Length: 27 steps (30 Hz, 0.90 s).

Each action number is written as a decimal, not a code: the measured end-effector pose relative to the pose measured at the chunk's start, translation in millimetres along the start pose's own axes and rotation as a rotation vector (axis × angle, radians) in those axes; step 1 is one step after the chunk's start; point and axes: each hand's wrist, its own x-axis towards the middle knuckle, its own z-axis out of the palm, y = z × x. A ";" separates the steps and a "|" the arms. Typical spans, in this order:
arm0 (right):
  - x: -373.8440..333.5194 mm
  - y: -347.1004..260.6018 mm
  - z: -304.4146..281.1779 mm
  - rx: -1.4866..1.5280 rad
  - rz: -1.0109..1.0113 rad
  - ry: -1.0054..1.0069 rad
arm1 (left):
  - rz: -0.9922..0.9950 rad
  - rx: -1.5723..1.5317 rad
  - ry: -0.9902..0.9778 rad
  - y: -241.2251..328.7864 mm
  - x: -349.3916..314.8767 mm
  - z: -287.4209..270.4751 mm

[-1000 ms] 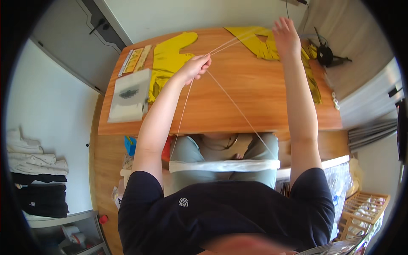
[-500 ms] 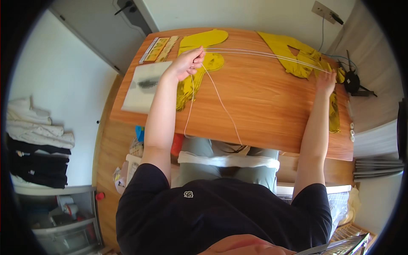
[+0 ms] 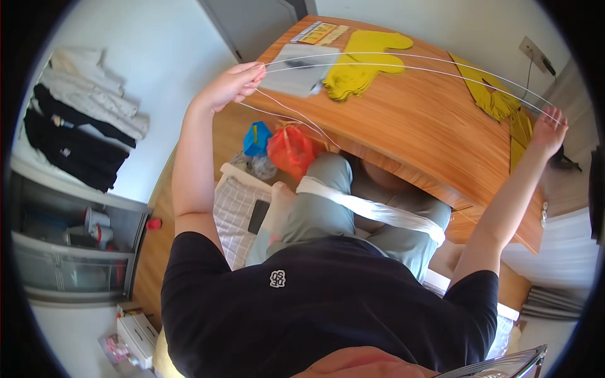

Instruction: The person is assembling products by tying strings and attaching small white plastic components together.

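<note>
A thin white cord (image 3: 403, 66) runs doubled between my two hands, high over the wooden table (image 3: 391, 120). My left hand (image 3: 232, 85) has its fingers closed on one end of it, left of the table's near left corner. Below that hand, loose lengths of the cord trail toward the table's front edge. At the far right, my right hand (image 3: 549, 131) grips the other end of the two strands. Nearest to it on the table lies dark yellow cut fabric (image 3: 488, 91). Another yellow piece, lobed and layered (image 3: 368, 63), is at the back left.
A whitish sheet with a dark smudge (image 3: 302, 68) and printed cards (image 3: 318, 33) lie on the table's left. On the floor stand a red plastic bag (image 3: 293, 151) and a blue container (image 3: 256, 138). A white cloth band (image 3: 372, 208) spans my knees.
My hands have moved farther apart, the left one leftward and the right one rightward, with the cord stretched between them. The view has turned, so the table appears farther right.
</note>
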 end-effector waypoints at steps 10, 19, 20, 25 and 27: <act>-32.2 -124.3 32.7 0.051 -0.043 -0.131 | 0.163 0.132 0.051 9.7 -132.8 -9.9; -62.4 -228.9 -52.8 0.418 0.234 -0.479 | 0.111 0.032 -0.015 -50.0 -174.0 18.0; -88.1 -237.1 -45.7 0.412 0.214 -0.482 | 0.091 0.004 -0.045 -62.4 -176.8 23.0; -254.8 -263.9 55.8 0.059 0.055 0.210 | -0.035 -0.262 -0.246 -130.4 -166.1 62.6; -241.3 -281.1 -26.8 0.094 0.121 -0.090 | -0.073 -0.204 -0.308 -168.8 -144.4 74.4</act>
